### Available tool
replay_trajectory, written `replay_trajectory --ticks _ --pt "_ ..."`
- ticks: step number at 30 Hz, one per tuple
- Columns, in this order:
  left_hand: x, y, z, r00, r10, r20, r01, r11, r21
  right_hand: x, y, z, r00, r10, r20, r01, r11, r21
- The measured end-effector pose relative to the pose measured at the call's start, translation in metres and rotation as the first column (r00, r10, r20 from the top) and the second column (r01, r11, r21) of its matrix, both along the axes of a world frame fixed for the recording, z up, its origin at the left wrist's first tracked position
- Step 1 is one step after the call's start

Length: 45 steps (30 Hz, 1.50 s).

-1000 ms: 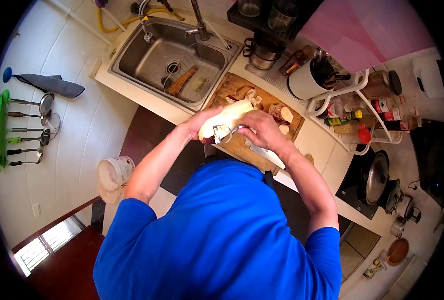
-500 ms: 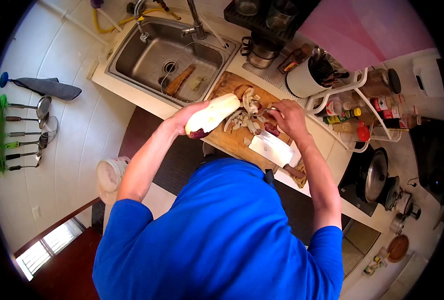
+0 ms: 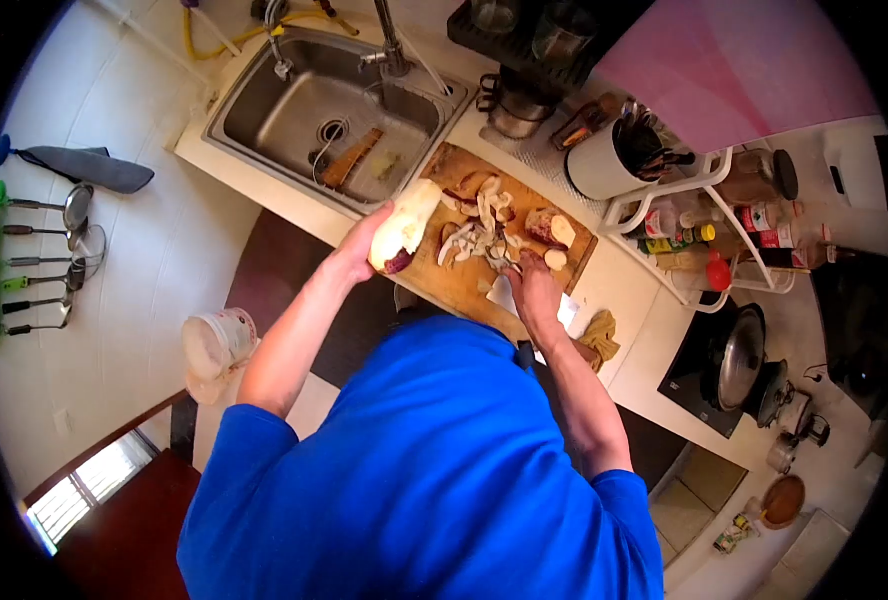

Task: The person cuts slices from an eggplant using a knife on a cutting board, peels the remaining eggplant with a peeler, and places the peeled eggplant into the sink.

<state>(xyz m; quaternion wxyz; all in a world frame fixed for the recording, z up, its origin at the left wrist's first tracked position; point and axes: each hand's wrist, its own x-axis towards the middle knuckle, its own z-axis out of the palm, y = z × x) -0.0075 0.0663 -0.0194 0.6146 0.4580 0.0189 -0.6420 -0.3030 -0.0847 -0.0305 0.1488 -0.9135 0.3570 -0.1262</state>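
My left hand is wrapped round a large, mostly peeled pale root with purple skin at its lower end. The root is held over the left edge of a wooden cutting board. At the middle of the board, my right hand is closed beside a heap of peelings; what its fingers hold is too small to make out. A cleaver blade lies partly under that hand. Behind it on the board are a cut purple-skinned piece and a small pale slice.
Left of the board, a steel sink holds a brown root piece. A yellowish cloth lies right of the cleaver. Beyond stand a white utensil holder, a bottle rack and a lidded pan. A bucket is at left.
My right hand moved from the root to the board's right side, then down and left over the cleaver. My left hand still holds the root, now tilted more upright.
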Motion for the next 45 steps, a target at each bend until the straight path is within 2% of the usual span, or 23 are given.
replay_trajectory --ticks 2,3,7,10,12,14,16,17,18,21,23,24,26,27,29,32,34,36,38,40,41,43,45 --pt "0.004 0.006 -0.002 0.999 -0.027 -0.043 0.027 1.0 0.009 0.002 0.007 0.022 0.957 -0.091 -0.275 0.158 0.959 0.234" --pt "-0.001 0.005 0.003 0.999 0.042 -0.035 -0.042 0.999 -0.006 0.0 0.008 0.02 0.978 -0.07 -0.198 0.122 0.958 0.26" --pt "-0.003 0.014 -0.003 0.995 0.073 -0.075 -0.075 0.997 -0.025 -0.007 0.019 0.015 0.999 0.023 -0.034 -0.015 0.977 0.214" --pt "-0.004 0.02 -0.006 0.989 0.084 -0.122 -0.09 0.995 -0.045 -0.016 0.031 0.003 0.964 0.256 0.069 -0.259 0.966 0.027" --pt "-0.007 0.019 -0.004 0.986 0.114 -0.124 -0.115 0.993 -0.001 -0.021 0.038 -0.019 0.884 0.37 -0.285 -0.353 0.929 0.111" --pt "-0.007 0.021 0.001 0.981 0.149 -0.124 -0.145 0.988 0.046 -0.024 0.039 -0.024 0.899 0.365 -0.243 -0.364 0.93 0.05" --pt "-0.01 0.028 0.007 0.991 0.082 -0.101 -0.081 0.997 0.014 -0.023 0.043 -0.013 0.952 0.294 -0.082 -0.295 0.955 -0.002" --pt "-0.013 0.028 0.01 0.992 0.08 -0.101 -0.079 0.997 0.013 -0.026 0.042 -0.019 0.929 0.272 -0.253 -0.263 0.962 0.069" --pt "-0.016 0.025 0.015 0.984 0.127 -0.129 -0.122 0.992 0.044 -0.027 0.041 -0.02 0.93 0.268 -0.251 -0.26 0.963 0.063" --pt "-0.016 0.025 0.014 0.976 0.165 -0.145 -0.159 0.986 0.056 -0.028 0.043 -0.028 0.962 0.27 -0.038 -0.269 0.962 0.045" --pt "-0.02 0.029 0.012 0.975 0.149 -0.163 -0.144 0.989 0.042 -0.028 0.041 -0.035 0.922 0.202 -0.331 -0.159 0.975 0.153" --pt "-0.021 0.027 0.012 0.977 0.142 -0.159 -0.138 0.99 0.035 -0.028 0.039 -0.029 0.925 0.195 -0.327 -0.154 0.977 0.146" --pt "-0.024 0.027 0.01 0.972 0.156 -0.176 -0.151 0.988 0.042 -0.028 0.041 -0.018 0.979 0.204 -0.022 -0.203 0.978 0.042" --pt "-0.024 0.029 0.012 0.981 0.127 -0.145 -0.122 0.992 0.041 -0.032 0.043 -0.021 0.979 0.204 -0.026 -0.203 0.978 0.049" --pt "-0.032 0.028 0.018 0.977 0.137 -0.162 -0.132 0.99 0.038 -0.032 0.033 -0.031 0.936 0.187 -0.299 -0.146 0.977 0.155" --pt "-0.028 0.037 -0.001 0.978 0.087 -0.192 -0.105 0.991 -0.088 -0.025 0.035 0.003 0.967 0.131 -0.221 -0.109 0.988 0.107" --pt "-0.03 0.036 0.008 0.976 0.037 -0.213 -0.064 0.991 -0.12 -0.026 0.031 0.008 0.927 0.147 -0.346 -0.1 0.983 0.152" --pt "-0.041 0.032 0.012 0.974 0.122 -0.19 -0.138 0.988 -0.073 -0.024 0.03 0.027 0.999 0.026 -0.036 -0.016 0.967 0.254" --pt "-0.041 0.038 0.0 0.968 0.091 -0.234 -0.12 0.986 -0.114 -0.026 0.022 0.037 0.996 0.044 0.079 -0.065 0.954 0.291" --pt "-0.045 0.034 0.001 0.972 0.078 -0.222 -0.117 0.979 -0.17 -0.022 0.018 0.035 0.935 -0.228 0.272 -0.08 0.61 0.789" --pt "-0.047 0.032 0.002 0.967 0.075 -0.244 -0.126 0.972 -0.2 -0.02 0.016 0.034 0.933 -0.228 0.277 -0.084 0.612 0.786" --pt "-0.052 0.027 0.011 0.978 0.072 -0.195 -0.119 0.963 -0.242 -0.008 0.01 0.051 0.854 -0.362 0.373 -0.229 0.383 0.895" --pt "-0.055 0.02 0.009 0.981 0.076 -0.179 -0.121 0.959 -0.255 0.007 0.01 0.077 0.85 -0.398 0.345 -0.21 0.345 0.915"
